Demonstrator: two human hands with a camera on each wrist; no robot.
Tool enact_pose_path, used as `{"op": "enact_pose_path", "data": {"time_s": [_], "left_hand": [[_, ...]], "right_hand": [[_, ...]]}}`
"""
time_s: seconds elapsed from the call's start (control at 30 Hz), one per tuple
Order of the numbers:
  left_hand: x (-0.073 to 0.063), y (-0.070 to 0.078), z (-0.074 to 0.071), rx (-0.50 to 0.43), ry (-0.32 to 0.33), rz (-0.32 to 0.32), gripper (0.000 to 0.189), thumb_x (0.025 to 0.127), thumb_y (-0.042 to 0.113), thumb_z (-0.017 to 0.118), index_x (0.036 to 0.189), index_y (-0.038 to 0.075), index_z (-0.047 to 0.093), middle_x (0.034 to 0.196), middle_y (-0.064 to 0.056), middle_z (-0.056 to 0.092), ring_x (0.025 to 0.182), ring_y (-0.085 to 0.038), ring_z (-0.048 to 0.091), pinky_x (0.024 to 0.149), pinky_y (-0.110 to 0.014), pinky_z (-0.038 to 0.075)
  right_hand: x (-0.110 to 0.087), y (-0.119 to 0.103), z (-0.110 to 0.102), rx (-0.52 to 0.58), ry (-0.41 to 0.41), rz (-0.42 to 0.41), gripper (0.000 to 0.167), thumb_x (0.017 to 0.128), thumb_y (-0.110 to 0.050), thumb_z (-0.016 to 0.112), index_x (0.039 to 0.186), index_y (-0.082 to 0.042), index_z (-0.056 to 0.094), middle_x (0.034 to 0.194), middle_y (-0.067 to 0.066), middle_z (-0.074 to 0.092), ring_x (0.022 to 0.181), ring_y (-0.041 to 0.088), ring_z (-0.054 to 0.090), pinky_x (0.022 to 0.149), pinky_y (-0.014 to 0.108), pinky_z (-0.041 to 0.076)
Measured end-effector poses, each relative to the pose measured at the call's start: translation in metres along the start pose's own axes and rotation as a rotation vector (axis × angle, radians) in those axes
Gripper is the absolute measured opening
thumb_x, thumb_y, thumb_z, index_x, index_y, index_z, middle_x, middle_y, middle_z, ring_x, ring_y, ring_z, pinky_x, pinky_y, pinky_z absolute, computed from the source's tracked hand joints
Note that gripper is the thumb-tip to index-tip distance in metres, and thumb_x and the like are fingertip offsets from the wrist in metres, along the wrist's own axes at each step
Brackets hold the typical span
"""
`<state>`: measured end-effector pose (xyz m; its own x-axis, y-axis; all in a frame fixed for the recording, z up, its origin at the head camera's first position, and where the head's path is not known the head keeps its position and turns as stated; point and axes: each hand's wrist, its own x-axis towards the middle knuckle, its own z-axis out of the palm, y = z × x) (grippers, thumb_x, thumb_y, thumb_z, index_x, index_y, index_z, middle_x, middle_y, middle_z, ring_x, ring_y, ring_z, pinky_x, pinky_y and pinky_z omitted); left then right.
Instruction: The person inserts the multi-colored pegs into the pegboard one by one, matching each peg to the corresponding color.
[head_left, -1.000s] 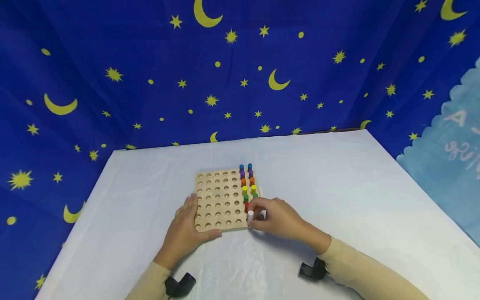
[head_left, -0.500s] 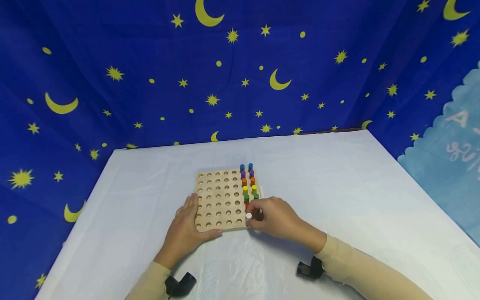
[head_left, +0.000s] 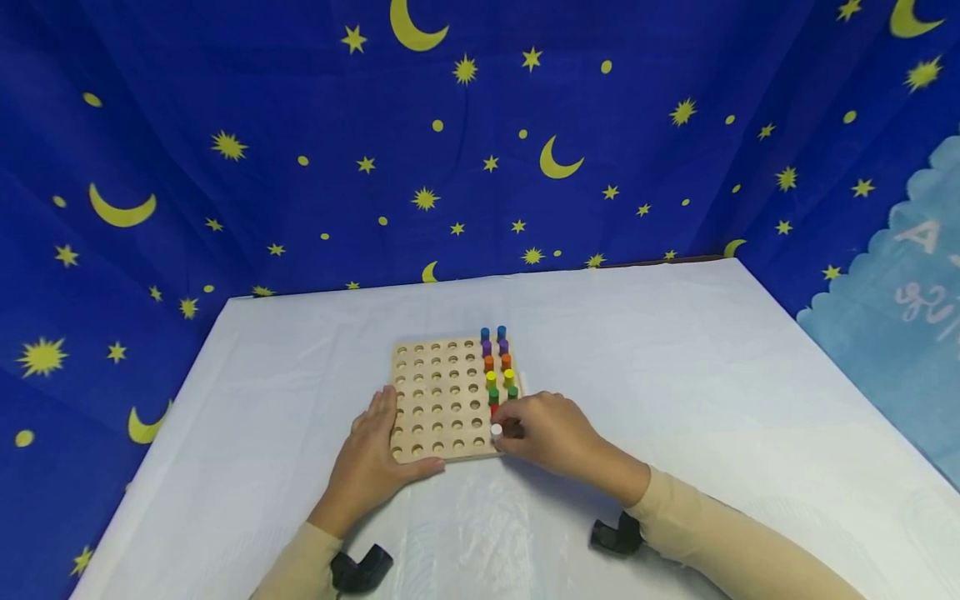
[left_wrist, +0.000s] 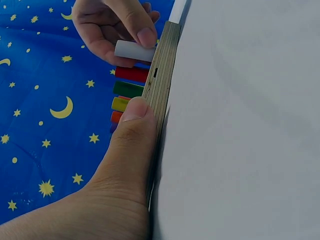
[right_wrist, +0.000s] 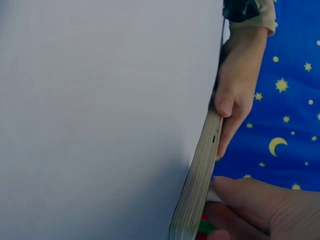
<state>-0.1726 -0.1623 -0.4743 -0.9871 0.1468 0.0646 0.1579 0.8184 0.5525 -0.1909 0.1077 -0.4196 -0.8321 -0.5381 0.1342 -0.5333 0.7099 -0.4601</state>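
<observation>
A wooden pegboard (head_left: 435, 400) with rows of round holes lies on the table. My left hand (head_left: 367, 458) rests along its left side, fingers straight, thumb against the near edge. Between thumb and fingers, my right hand (head_left: 558, 435) pinches a white peg (head_left: 497, 432) at the board's near right corner. In the left wrist view the white peg (left_wrist: 132, 51) stands out from the board face, beside a red peg (left_wrist: 131, 74) and a green peg (left_wrist: 127, 89). In the right wrist view, fingers mostly cover the white peg (right_wrist: 215, 194).
Two columns of coloured pegs fill the board's right side, with blue pegs (head_left: 502, 332) at the far end. A white cloth covers the table (head_left: 637, 350). Behind hangs a blue curtain (head_left: 300, 100) with moons and stars. Black devices (head_left: 362, 570) sit at both wrists.
My right hand has shifted slightly left and lowered the white peg closer to the board at its near right corner. The left hand stays in place.
</observation>
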Motion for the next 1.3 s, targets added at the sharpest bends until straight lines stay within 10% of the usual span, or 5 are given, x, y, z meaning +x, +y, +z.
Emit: {"op": "enact_pose_path", "data": {"time_s": [0.23, 0.5, 0.77, 1.3], "left_hand": [[0.001, 0.002, -0.002, 0.012, -0.002, -0.008, 0.139, 0.063, 0.078, 0.075, 0.157, -0.004, 0.014, 0.164, -0.023, 0.017, 0.152, -0.04, 0.019, 0.122, -0.058, 0.023], [0.004, 0.003, -0.006, 0.011, 0.01, 0.002, 0.138, 0.064, 0.078, 0.075, 0.157, -0.003, 0.013, 0.164, -0.023, 0.017, 0.152, -0.041, 0.019, 0.122, -0.058, 0.022], [0.004, 0.002, -0.006, 0.008, 0.006, -0.003, 0.139, 0.063, 0.078, 0.075, 0.157, -0.003, 0.013, 0.164, -0.022, 0.017, 0.152, -0.04, 0.018, 0.123, -0.056, 0.021], [0.001, 0.003, -0.001, -0.003, -0.014, -0.023, 0.141, 0.061, 0.078, 0.076, 0.157, -0.003, 0.013, 0.164, -0.022, 0.016, 0.153, -0.04, 0.017, 0.123, -0.057, 0.021]], "right_hand": [[-0.004, 0.006, -0.009, 0.156, -0.011, 0.003, 0.017, 0.084, -0.024, 0.08, 0.1, -0.018, 0.077, 0.086, -0.013, 0.073, 0.064, 0.001, 0.057, 0.056, 0.018, 0.047], [0.004, 0.036, -0.035, 0.244, 0.153, 0.17, 0.026, 0.088, -0.027, 0.076, 0.109, -0.012, 0.075, 0.103, 0.0, 0.077, 0.053, 0.009, 0.051, 0.048, 0.024, 0.045], [0.026, 0.064, -0.028, 0.128, -0.009, 0.315, 0.039, 0.088, -0.034, 0.074, 0.119, -0.01, 0.071, 0.098, -0.003, 0.073, 0.087, 0.012, 0.062, 0.073, 0.03, 0.05], [0.046, 0.056, -0.034, -0.079, -0.234, 0.278, 0.033, 0.086, -0.019, 0.074, 0.117, -0.01, 0.07, 0.1, 0.0, 0.071, 0.086, 0.016, 0.061, 0.082, 0.037, 0.055]]}}
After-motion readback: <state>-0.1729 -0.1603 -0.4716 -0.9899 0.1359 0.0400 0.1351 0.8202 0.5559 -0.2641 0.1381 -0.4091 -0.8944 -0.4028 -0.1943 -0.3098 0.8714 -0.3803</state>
